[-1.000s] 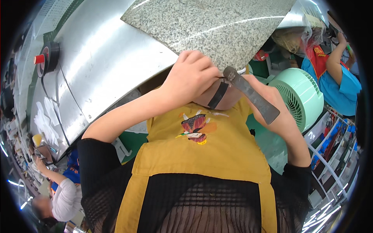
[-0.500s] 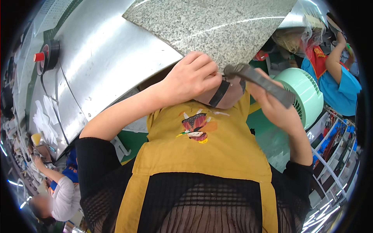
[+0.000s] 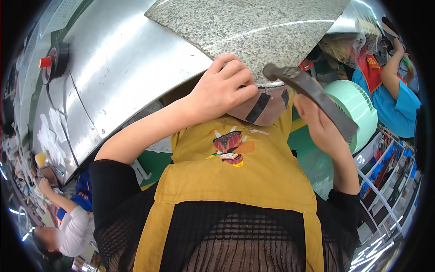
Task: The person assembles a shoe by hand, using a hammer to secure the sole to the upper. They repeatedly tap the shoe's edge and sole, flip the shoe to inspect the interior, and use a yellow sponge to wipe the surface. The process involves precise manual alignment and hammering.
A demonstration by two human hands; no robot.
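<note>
My left hand (image 3: 225, 86) is closed, fingers curled over the edge of a brown leather-like piece (image 3: 267, 111) with black strips across it. That piece lies against the near edge of the speckled stone slab (image 3: 253, 36), its lower part hanging in front of my yellow apron (image 3: 195, 181). I cannot tell exactly what the piece is. My right hand (image 3: 319, 120) grips a dark metal hammer (image 3: 312, 88), whose long curved head slants across the hand. The rounded end of the head hovers just above the slab's near edge, apart from the piece. The hammer's handle is mostly hidden.
A shiny metal table (image 3: 118, 59) extends to the left, bearing a black round device with a red knob (image 3: 45, 62), a cable and white scraps (image 3: 47, 140). At the right stand a mint-green fan (image 3: 358, 109) and a rack (image 3: 389, 181). Co-workers sit on both sides.
The hammer has risen off the edge of the brown piece, its rounded end higher and its other end swung outward. My left hand stays almost where it was.
</note>
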